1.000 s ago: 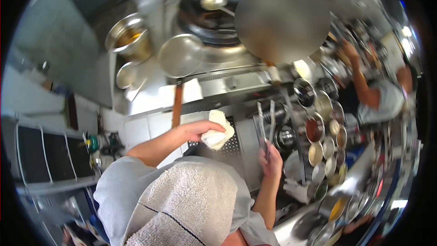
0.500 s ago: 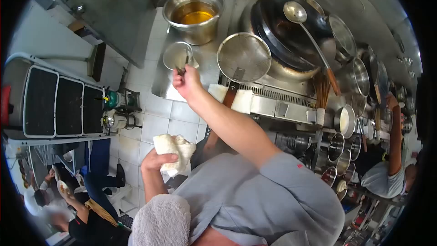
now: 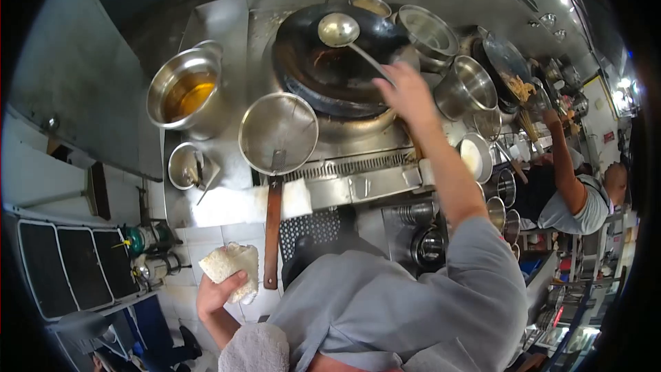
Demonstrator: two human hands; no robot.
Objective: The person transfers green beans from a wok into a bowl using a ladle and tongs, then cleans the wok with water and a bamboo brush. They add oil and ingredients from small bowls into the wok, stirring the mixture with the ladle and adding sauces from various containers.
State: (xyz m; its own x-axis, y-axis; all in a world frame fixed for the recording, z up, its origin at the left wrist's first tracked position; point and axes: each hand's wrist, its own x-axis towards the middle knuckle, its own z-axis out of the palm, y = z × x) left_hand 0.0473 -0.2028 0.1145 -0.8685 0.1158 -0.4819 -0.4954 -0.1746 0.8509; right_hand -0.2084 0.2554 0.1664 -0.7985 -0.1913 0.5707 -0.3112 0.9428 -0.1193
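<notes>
My left hand [image 3: 219, 292], low on the left near my body, is closed around a folded white cloth [image 3: 237, 265]. Over the near right side of a large black wok [image 3: 303, 62] reaches my right hand [image 3: 411, 96], its fingers smeared by motion. It overlaps the shaft of a ladle [image 3: 339, 29] whose bowl rests over the wok; I cannot tell if the fingers grip it. A round mesh strainer [image 3: 278, 134] with a wooden handle lies left of the wok. Farther left, a small metal bowl [image 3: 182, 165] has a small utensil [image 3: 200, 169] standing in it.
A metal pot [image 3: 160, 93] of amber liquid stands on the left counter. Right of the wok are a steel pot [image 3: 468, 89] and a bowl of white contents [image 3: 471, 157]. White cloths [image 3: 227, 207] lie along the counter edge. At far right a person [image 3: 575, 200] works at another wok.
My right hand has left the small utensil in the bowl and moved right to the ladle and wok. The view has swung right. My left hand still holds the cloth.
</notes>
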